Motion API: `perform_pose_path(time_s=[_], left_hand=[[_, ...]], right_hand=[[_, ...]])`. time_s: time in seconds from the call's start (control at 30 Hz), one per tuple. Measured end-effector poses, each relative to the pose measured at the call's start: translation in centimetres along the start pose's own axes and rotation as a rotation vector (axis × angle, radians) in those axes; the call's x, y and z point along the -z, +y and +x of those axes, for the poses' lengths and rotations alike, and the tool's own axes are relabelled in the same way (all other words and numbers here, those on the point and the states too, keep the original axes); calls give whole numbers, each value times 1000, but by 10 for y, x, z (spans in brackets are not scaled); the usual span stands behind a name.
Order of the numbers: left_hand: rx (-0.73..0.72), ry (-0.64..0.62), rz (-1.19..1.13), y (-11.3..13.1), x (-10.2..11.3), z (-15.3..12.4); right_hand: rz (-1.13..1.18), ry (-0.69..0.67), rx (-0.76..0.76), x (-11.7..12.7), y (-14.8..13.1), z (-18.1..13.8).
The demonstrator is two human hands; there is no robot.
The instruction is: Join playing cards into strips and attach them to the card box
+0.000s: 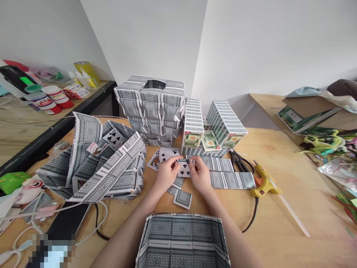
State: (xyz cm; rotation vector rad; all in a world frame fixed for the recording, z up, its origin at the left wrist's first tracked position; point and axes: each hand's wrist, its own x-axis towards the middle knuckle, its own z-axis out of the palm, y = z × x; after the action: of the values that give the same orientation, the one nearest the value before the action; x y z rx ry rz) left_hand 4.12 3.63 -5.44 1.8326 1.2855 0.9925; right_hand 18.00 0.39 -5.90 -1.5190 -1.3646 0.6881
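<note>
A playing card point(184, 170) with club pips faces up between my hands. My left hand point(167, 174) pinches its upper left, and my right hand point(200, 175) grips the upper right; the far edge looks folded over. Beneath and behind lie loose face-up cards point(169, 152). A few patterned card backs point(182, 199) rest on the table just in front. Right of my right hand, strips of joined cards point(231, 179) lie flat. Close to me, between my forearms, stands an open box made of cards point(182, 232).
A tall card-built box point(153, 108) stands at the back beside stacked card packs point(193, 123). Left sits a larger card construction point(111, 167). Scissors point(240, 162) and a yellow glue gun point(264, 182) with its cord lie right. White cables point(103, 219) cross the left front.
</note>
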Motion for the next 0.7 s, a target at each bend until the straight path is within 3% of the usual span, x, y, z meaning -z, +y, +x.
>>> perform_pose_path(time_s=[0.27,0.7], left_hand=[[131,9,-363,3,-1,2],[-47,91,-81,3,1,1]], right_hand=[[36,112,-72,-2,8,1],[109,41,-94,-2,8,2]])
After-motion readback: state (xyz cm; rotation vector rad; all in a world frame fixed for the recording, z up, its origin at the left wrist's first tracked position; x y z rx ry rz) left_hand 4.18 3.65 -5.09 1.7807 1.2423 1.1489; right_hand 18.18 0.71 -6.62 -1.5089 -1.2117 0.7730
